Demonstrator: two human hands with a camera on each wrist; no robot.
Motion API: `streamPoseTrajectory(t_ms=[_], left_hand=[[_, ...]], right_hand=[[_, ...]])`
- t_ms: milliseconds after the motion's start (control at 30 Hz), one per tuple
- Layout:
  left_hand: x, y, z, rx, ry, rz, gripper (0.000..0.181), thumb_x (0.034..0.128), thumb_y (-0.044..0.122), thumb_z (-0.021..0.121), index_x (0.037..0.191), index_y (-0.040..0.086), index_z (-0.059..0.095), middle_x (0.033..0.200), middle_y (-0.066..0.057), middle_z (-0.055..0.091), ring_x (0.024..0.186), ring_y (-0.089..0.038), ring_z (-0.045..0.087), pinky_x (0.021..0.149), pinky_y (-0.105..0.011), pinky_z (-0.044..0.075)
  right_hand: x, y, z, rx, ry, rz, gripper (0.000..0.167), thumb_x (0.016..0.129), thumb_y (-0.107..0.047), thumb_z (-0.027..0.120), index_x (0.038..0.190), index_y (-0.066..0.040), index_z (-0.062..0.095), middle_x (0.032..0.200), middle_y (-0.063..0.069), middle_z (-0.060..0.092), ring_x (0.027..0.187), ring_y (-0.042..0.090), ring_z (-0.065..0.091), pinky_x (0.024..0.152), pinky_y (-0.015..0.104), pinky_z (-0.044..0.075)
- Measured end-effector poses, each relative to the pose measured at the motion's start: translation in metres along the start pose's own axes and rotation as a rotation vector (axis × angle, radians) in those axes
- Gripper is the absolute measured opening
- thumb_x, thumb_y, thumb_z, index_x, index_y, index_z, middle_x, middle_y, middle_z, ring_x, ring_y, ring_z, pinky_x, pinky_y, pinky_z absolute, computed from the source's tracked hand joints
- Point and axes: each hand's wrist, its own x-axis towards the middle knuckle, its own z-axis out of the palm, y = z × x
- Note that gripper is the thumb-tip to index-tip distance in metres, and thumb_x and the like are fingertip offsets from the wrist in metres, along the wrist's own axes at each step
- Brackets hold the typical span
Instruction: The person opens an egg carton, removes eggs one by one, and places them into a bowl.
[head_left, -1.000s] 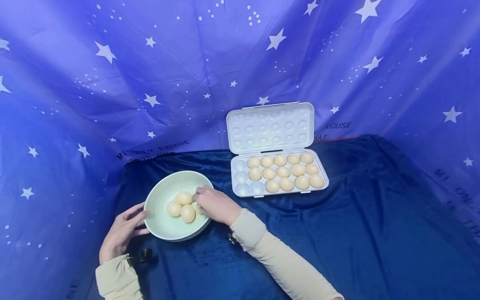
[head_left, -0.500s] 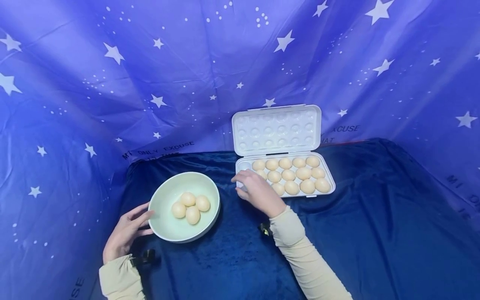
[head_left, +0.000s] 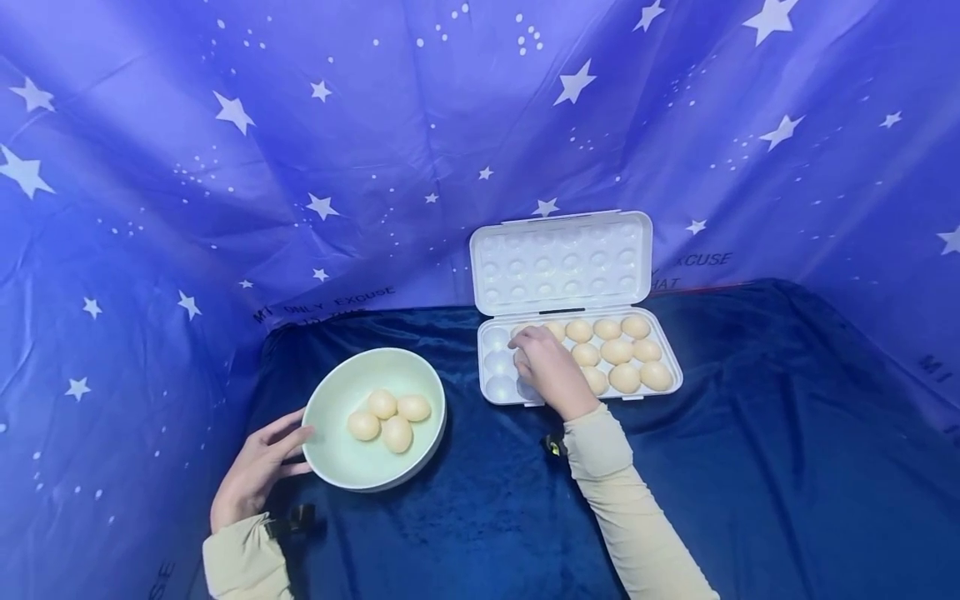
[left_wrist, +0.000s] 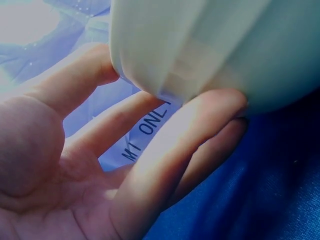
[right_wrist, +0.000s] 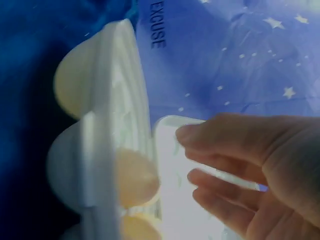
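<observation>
My left hand grips the left side of a pale green bowl, thumb over the rim; in the left wrist view its fingers press the outside of the bowl. Several light brown eggs lie together in the bowl. My right hand is over the left part of an open white egg carton, hiding some cups. The right wrist view shows my right hand with fingers apart and nothing between them, beside the carton's edge and its eggs.
Bare cups line the carton's left column, and eggs fill cups to the right. The raised lid leans back near the blue star-patterned curtain. Dark blue cloth covers the table.
My right hand has left an egg in the bowl and moved right to the carton, then slightly farther over its cups. My left hand remains on the bowl. The head view has shifted slightly.
</observation>
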Motion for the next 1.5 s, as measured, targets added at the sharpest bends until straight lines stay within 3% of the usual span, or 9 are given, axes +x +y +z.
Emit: streamPoseTrajectory(t_ms=[233, 500, 800, 967, 1200, 1500], left_hand=[[0.001, 0.003, 0.001, 0.011, 0.007, -0.004, 0.067, 0.0966, 0.027, 0.067, 0.149, -0.002, 0.038, 0.108, 0.013, 0.069, 0.092, -0.009, 0.072, 0.078, -0.036, 0.061], [0.001, 0.004, -0.002, 0.037, 0.028, 0.000, 0.068, 0.0958, 0.030, 0.068, 0.149, -0.001, 0.039, 0.107, 0.017, 0.068, 0.092, -0.007, 0.072, 0.076, -0.035, 0.061], [0.001, 0.002, -0.001, 0.044, 0.031, -0.007, 0.068, 0.0961, 0.028, 0.068, 0.149, -0.002, 0.038, 0.104, 0.017, 0.068, 0.090, -0.007, 0.072, 0.076, -0.035, 0.061], [0.001, 0.002, 0.000, 0.058, 0.034, -0.014, 0.069, 0.0955, 0.030, 0.068, 0.149, -0.001, 0.039, 0.109, 0.014, 0.068, 0.091, -0.006, 0.071, 0.077, -0.035, 0.061], [0.003, 0.001, 0.001, 0.050, 0.028, -0.007, 0.069, 0.0959, 0.030, 0.068, 0.150, -0.001, 0.038, 0.109, 0.014, 0.067, 0.091, -0.007, 0.072, 0.077, -0.035, 0.061], [0.002, 0.001, 0.001, 0.052, 0.035, -0.010, 0.069, 0.0953, 0.030, 0.069, 0.149, -0.002, 0.039, 0.107, 0.015, 0.068, 0.090, -0.008, 0.072, 0.077, -0.035, 0.061]], right_hand=[[-0.002, 0.015, 0.008, -0.020, -0.012, 0.039, 0.024, 0.078, 0.011, 0.068, 0.101, 0.005, 0.071, 0.106, 0.019, 0.066, 0.097, 0.037, 0.062, 0.082, 0.045, 0.056], [0.001, 0.019, 0.017, -0.044, 0.005, 0.019, 0.028, 0.077, 0.011, 0.071, 0.105, 0.004, 0.071, 0.108, 0.020, 0.067, 0.098, 0.039, 0.059, 0.090, 0.046, 0.052], [-0.002, 0.023, 0.018, 0.012, -0.006, 0.043, 0.028, 0.077, 0.010, 0.074, 0.104, 0.004, 0.070, 0.103, 0.018, 0.060, 0.095, 0.036, 0.060, 0.086, 0.045, 0.053], [-0.002, 0.023, 0.015, 0.050, 0.022, 0.041, 0.032, 0.075, 0.005, 0.077, 0.106, 0.002, 0.069, 0.107, 0.016, 0.058, 0.101, 0.035, 0.057, 0.089, 0.046, 0.050], [0.002, 0.015, 0.010, 0.103, 0.078, 0.002, 0.037, 0.073, -0.002, 0.076, 0.109, -0.002, 0.069, 0.112, 0.014, 0.063, 0.109, 0.034, 0.055, 0.095, 0.045, 0.048], [0.006, -0.009, 0.004, 0.106, 0.102, -0.091, 0.037, 0.071, -0.008, 0.078, 0.107, -0.004, 0.072, 0.110, 0.011, 0.068, 0.108, 0.031, 0.058, 0.096, 0.042, 0.049]])
